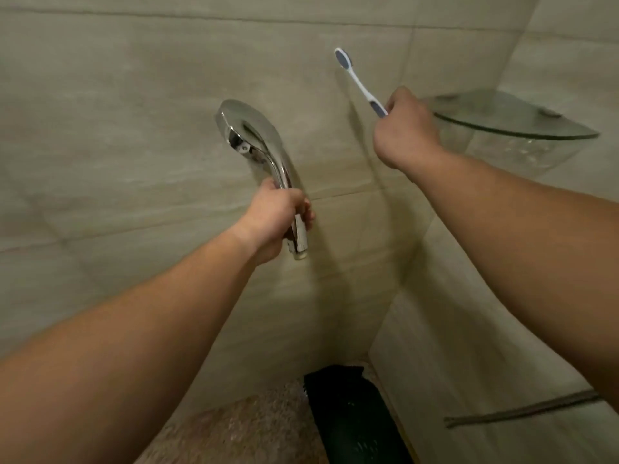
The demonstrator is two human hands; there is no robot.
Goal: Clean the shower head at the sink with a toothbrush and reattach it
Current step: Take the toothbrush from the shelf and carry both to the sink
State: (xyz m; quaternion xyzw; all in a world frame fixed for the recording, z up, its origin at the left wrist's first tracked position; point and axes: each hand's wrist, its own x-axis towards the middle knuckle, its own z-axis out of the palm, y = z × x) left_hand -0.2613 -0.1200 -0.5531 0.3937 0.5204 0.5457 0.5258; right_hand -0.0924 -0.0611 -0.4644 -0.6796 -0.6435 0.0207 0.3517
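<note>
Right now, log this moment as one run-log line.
left hand: grips chrome handheld shower head by handle | right hand: holds white-and-blue toothbrush, head up | setting: tiled wall, glass corner shelf

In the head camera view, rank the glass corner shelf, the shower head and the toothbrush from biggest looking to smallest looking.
1. Glass corner shelf, widest in the frame, though its right side runs toward the edge.
2. Shower head, gripped by the left hand.
3. Toothbrush, thin, its lower end hidden in the right hand.

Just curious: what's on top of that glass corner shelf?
Nothing shows on the glass shelf except a small fitting near the wall. Its left end is hidden behind the right hand holding the toothbrush.
</note>
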